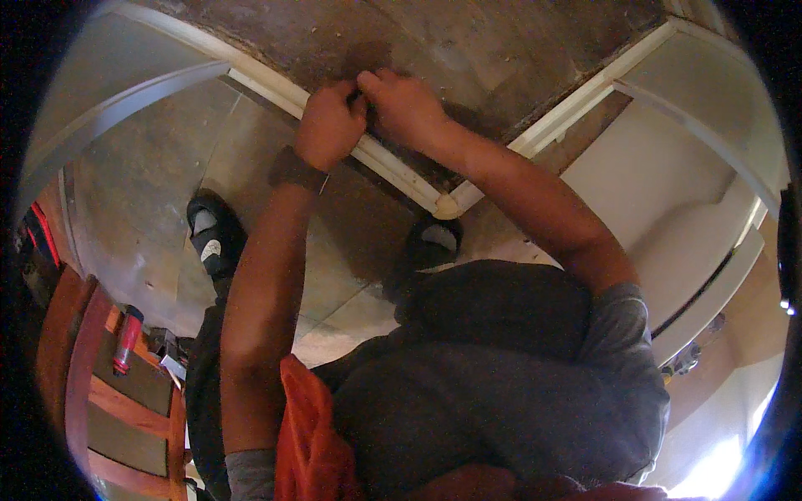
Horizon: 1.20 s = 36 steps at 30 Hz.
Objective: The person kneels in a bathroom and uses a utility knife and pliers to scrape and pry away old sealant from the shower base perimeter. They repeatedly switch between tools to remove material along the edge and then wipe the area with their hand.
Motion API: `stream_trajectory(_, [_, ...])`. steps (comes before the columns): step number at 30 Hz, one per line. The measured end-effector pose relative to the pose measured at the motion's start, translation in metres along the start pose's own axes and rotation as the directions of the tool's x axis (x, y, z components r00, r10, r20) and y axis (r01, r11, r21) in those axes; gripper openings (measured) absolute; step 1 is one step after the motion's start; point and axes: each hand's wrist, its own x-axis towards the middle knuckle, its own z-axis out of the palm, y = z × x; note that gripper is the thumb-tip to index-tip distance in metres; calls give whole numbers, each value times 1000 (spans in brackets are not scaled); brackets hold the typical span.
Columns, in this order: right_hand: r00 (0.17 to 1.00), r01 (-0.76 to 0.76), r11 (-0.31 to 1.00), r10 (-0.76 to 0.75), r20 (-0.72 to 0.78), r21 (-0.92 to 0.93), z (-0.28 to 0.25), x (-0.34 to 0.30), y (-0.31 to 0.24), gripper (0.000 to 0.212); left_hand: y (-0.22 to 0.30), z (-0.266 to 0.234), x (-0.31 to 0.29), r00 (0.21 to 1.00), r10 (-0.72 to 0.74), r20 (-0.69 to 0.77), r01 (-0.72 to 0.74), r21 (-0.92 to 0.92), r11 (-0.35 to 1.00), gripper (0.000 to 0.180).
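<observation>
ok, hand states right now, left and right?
Left hand: curled shut on the pale trim strip; grip not fully visible.
Right hand: fingers bent, pressing at the same spot; holding anything cannot be told.

Down at your far left, a red cylindrical container (pixel 128 338), perhaps a can or tube, lies tilted on the wooden shelf (pixel 125 401) of a brown frame. It has a dark cap at its upper end, and its body is mostly red; any label on it is too small to make out. Just beside it to the right sits a small dark-and-white item, too blurred to identify. You have no signs or screens in view.
</observation>
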Motion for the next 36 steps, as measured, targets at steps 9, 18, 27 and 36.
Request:
stream_trajectory(9, [1000, -9, 998, 9, 9, 58, 1, 3, 10, 28, 1, 8, 0, 994, 22, -104, -35, -122, 992, 29])
stream_trajectory(18, [985, -12, 988, -15, 172, 155, -8, 15, 10, 33, -9, 10, 9, 995, -35, -92, 32, -26, 999, 33])
stream_trajectory(27, [936, 96, 919, -215, 280, 383, -10, 28, 47, 47, -5, 16, 18, 991, -76, -111, 86, 81, 993, 44])
stream_trajectory(36, [994, -52, 994, 42, 105, 96, -9, 3, 4, 43, 4, 18, 17, 983, -109, -151, 117, 45, 992, 38])
